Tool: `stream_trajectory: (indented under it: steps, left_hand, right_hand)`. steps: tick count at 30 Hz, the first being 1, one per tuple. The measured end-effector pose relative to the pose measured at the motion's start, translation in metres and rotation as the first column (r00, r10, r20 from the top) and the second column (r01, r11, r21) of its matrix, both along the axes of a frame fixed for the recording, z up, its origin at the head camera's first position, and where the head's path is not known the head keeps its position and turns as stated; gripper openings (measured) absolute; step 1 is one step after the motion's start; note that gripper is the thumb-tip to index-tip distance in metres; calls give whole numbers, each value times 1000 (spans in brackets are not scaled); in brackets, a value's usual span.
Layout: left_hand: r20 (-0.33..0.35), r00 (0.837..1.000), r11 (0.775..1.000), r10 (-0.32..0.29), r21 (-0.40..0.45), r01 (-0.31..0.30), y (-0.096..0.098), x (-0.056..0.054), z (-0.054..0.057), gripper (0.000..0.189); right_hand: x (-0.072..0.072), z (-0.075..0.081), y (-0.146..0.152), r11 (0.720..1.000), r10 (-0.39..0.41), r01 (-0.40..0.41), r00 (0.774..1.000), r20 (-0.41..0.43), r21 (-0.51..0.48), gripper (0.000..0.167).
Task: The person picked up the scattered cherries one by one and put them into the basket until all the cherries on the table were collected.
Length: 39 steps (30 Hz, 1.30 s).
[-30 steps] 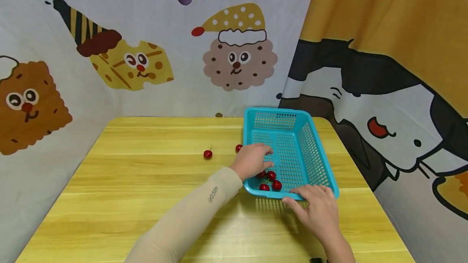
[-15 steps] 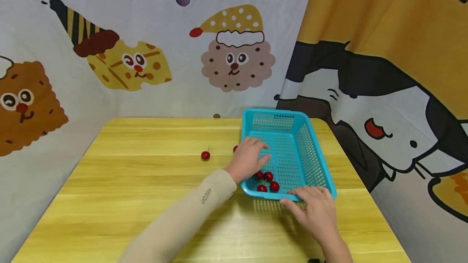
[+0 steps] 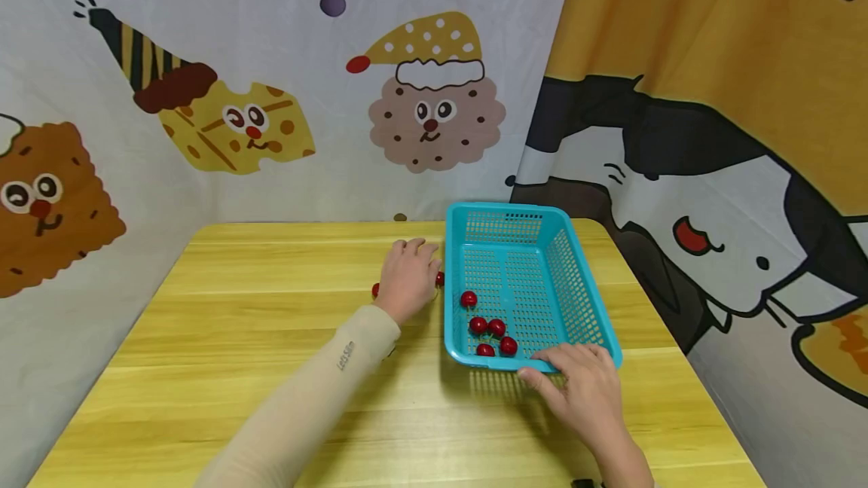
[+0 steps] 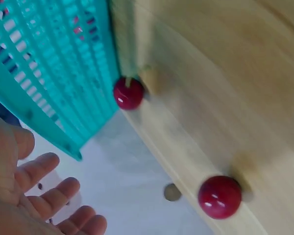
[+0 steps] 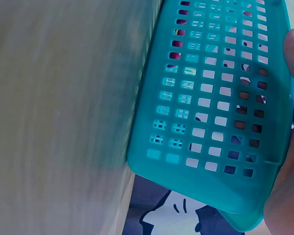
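A turquoise plastic basket (image 3: pixel 597 300) stands on the wooden table, with several red cherries (image 3: pixel 496 328) near its front left corner. Over the table just left of it is my left hand (image 3: pixel 409 281), its fingers loosely bent around nothing. Two more cherries lie on the table near that hand: one cherry (image 4: pixel 129 93) close against the basket's side, the other cherry (image 4: pixel 220 197) farther left and partly covered by the hand in the head view. My right hand (image 3: pixel 583 390) holds the basket's front rim near the right corner, thumb outside and fingers over the edge.
The wooden table (image 3: pixel 224 337) reaches back to a pale cloth (image 3: pixel 271 21) printed with cartoon snacks. A yellow cloth (image 3: pixel 678 36) with a large cartoon animal hangs on the right. A small dark object (image 3: pixel 583 483) shows by the right wrist.
My left hand has moved left out of the basket to above the table, and another cherry now shows inside the basket where the hand was. My right hand keeps its hold on the rim.
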State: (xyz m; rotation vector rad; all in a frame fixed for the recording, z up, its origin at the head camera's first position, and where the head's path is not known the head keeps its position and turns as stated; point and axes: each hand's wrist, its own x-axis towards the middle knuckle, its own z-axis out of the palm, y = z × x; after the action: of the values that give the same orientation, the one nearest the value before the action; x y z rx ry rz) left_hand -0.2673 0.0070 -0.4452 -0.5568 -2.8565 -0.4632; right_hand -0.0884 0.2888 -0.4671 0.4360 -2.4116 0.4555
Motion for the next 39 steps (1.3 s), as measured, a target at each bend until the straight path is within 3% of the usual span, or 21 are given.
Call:
stream_trajectory:
  steps: [4, 10, 19, 23, 27, 31, 35, 39]
  left_hand:
    - [71, 997, 998, 32, -55, -28, -9, -6, -10, 47]
    - [165, 986, 989, 15, -148, 10, -11, -5, -19, 44]
    - [283, 959, 988, -11, -145, 54, -13, 1, -24, 30]
    - [296, 955, 985, -18, -159, 68, -14, 2, -25, 28]
    - [244, 970, 977, -20, -203, 72, -16, 2, -27, 34]
    - [202, 978, 966, 44, -259, 10, -20, 2, -26, 41]
    - [248, 960, 960, 133, -273, -63, -23, 6, -23, 36]
    - [294, 948, 973, 119, -223, -53, -27, 12, -21, 20]
  right_hand:
    - [0, -1, 0, 1000, -2, 2, 1000, 7, 6, 42]
    - [2, -3, -1, 1000, -10, 10, 999, 30, -2, 40]
    - [-1, -3, -1, 1000, 1, -1, 1000, 18, 9, 47]
    - [-2, -2, -1, 1000, 7, -7, 1000, 15, 8, 50]
    - [-3, -2, 0, 1000, 11, -11, 1000, 11, 4, 49]
    - [-3, -2, -1, 1000, 15, -15, 1000, 4, 4, 51]
    - [-2, -2, -1, 1000, 18, -18, 1000, 7, 3, 51]
    - [-2, -2, 1, 1000, 16, -16, 1000, 3, -2, 47]
